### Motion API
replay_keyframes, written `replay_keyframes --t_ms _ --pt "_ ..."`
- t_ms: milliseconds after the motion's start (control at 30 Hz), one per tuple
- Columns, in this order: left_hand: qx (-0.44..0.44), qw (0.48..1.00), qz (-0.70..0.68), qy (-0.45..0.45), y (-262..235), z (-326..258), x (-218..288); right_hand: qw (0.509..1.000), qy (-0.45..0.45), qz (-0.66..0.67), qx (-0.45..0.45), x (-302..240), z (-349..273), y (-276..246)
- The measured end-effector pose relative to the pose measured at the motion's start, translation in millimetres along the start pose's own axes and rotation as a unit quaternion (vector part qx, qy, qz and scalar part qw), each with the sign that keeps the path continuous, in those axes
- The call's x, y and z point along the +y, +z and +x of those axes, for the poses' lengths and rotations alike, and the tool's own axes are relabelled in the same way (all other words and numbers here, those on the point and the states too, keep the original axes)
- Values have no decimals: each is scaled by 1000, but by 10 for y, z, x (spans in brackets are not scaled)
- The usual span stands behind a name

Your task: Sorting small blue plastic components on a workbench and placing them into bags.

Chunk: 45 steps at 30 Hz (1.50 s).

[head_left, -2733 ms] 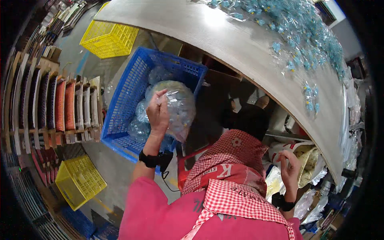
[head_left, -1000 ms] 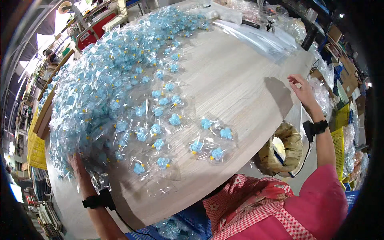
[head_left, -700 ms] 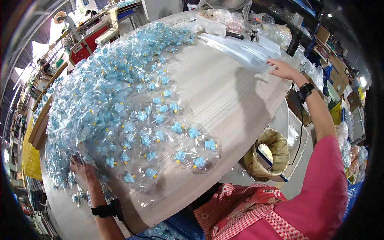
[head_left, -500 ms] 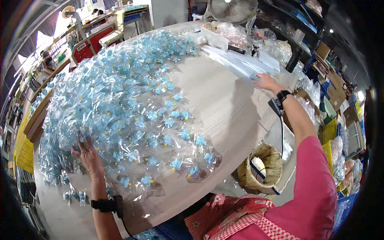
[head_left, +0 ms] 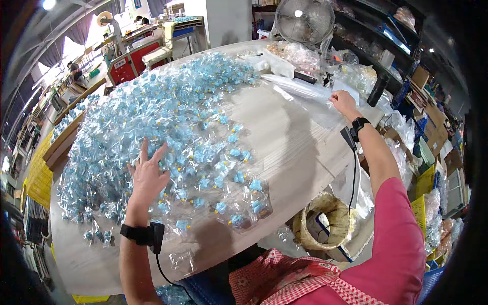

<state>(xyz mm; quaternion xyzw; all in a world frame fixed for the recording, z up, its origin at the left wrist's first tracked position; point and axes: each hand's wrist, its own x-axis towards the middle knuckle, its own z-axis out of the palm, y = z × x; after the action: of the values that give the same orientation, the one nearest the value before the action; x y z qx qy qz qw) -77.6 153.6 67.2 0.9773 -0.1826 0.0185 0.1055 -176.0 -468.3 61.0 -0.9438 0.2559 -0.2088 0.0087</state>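
Observation:
A wide heap of small clear plastic packets (head_left: 127,112), each with a light blue piece with yellow bits inside, covers the left and middle of the table. My left hand (head_left: 147,175) is open over the heap's near part, fingers spread, with nothing gripped. At the far right lies a stack of flat clear plastic bags (head_left: 300,90). My right hand (head_left: 346,105) is at the right end of this stack, its fingers pinched together on the edge of the clear plastic. How many layers they hold cannot be seen.
The pale table (head_left: 274,137) has a curved near edge. Below its right side stands a stained round bin (head_left: 305,229). A metal fan (head_left: 304,20) and bundles of plastic (head_left: 300,57) stand at the back. A cable (head_left: 352,183) hangs from my right wrist.
My left hand has moved right and away from me across the packets, fingers spreading. My right hand has closed its fingers at the bag stack. The view has shifted slightly.

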Motion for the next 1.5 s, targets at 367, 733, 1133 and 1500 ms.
replay_keyframes --t_ms 367,733,1133,1500 --pt "-146 979 -64 130 -424 -258 -118 996 -20 43 72 159 464 -419" --pt "-86 976 24 200 -826 -1548 1097 969 -34 99 225 228 614 -830" --pt "-121 915 -72 379 -447 -1536 2014 853 -1 423 305 133 895 -1402" --pt "-54 899 -75 428 32 -1377 2625 771 -108 597 194 75 598 -2029"
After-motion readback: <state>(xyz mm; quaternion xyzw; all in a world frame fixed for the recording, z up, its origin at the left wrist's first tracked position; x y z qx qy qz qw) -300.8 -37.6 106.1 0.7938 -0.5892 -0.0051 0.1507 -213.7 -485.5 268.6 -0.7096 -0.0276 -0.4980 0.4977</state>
